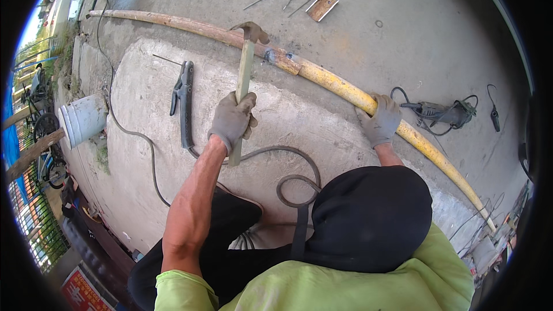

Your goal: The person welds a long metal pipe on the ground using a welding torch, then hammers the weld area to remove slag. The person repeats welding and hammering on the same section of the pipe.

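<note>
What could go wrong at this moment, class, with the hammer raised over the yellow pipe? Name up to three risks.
1. The hammer in the left hand is poised over the pipe's welded joint; a glancing blow might throw chips.
2. The right hand grips the yellow pipe down the line from the joint, so a strike could jar it.
3. The cable loops beside the knee and may snag a foot.

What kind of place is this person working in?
Probably an outdoor welding or metalwork spot on concrete ground. A welding electrode holder with its cable lies there, an angle grinder sits nearby, and a long yellow pipe is being hammered.
</note>
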Motion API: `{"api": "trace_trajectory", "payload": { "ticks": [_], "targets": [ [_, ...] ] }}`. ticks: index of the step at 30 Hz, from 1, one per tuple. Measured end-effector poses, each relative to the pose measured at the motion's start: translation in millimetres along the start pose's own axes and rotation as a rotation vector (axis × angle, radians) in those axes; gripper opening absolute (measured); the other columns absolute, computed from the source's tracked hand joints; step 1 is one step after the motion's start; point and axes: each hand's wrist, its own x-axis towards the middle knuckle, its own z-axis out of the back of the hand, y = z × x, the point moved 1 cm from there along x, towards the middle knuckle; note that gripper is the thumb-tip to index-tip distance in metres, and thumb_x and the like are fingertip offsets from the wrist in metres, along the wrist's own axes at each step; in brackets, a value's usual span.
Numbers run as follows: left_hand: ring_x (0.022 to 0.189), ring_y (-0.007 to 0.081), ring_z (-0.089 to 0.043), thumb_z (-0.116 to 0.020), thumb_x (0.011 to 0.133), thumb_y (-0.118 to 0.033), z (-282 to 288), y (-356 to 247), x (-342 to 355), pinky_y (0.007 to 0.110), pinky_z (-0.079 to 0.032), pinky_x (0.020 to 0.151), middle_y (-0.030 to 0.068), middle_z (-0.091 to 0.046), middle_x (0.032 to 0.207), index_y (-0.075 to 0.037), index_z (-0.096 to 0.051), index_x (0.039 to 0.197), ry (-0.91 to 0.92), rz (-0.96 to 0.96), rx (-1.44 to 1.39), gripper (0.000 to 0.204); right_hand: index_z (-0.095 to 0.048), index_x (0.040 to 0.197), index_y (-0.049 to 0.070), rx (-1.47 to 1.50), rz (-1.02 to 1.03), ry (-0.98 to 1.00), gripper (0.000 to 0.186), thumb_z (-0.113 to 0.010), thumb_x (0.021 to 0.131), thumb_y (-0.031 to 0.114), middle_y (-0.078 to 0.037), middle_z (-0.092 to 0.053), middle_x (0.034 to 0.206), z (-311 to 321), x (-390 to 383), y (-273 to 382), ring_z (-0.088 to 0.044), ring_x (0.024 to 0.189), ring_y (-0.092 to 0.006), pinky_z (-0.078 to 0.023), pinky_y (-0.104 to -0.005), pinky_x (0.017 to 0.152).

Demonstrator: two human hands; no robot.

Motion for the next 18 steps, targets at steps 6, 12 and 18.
{"api": "trace_trajectory", "payload": {
  "ticks": [6, 12, 18],
  "targets": [
    [0.051, 0.0114, -0.060, -0.064, 0.115, -0.032, 26.3, -69.0, -37.7, 0.028, -0.046, 0.044, 0.0066, -0.067, 0.070, 0.001, -0.065, 0.122, -0.187, -0.261, -0.047, 0.034, -0.071, 0.130, 0.018, 0.008, -0.017, -0.013, 0.065, -0.095, 0.076, 0.046, -0.004, -0.067, 0.129, 7.0, 1.0, 1.6, -0.062, 0.120, -0.0328, -0.047, -0.0522, 0.101],
    [0.064, 0.0132, -0.071, -0.067, 0.111, -0.031, 7.9, -6.0, -7.4, 0.029, -0.053, 0.051, 0.0078, -0.068, 0.078, 0.001, -0.062, 0.118, -0.149, -0.290, 0.036, 0.033, -0.071, 0.129, 0.017, 0.008, -0.009, 0.011, 0.061, -0.093, 0.080, 0.047, -0.008, -0.067, 0.129, 4.9, -0.6, 4.8, -0.063, 0.121, -0.0352, -0.047, -0.0531, 0.104],
    [0.060, 0.0149, -0.069, -0.069, 0.109, -0.028, 18.4, -1.0, -1.1, 0.031, -0.052, 0.047, 0.0071, -0.067, 0.077, 0.001, -0.062, 0.114, 0.124, 0.026, 0.137, 0.029, -0.071, 0.130, 0.016, 0.018, -0.021, -0.011, 0.066, -0.094, 0.076, 0.046, -0.007, -0.067, 0.130, 0.2, 5.4, -4.0, -0.063, 0.120, -0.0339, -0.048, -0.0523, 0.102]
  ]
}}
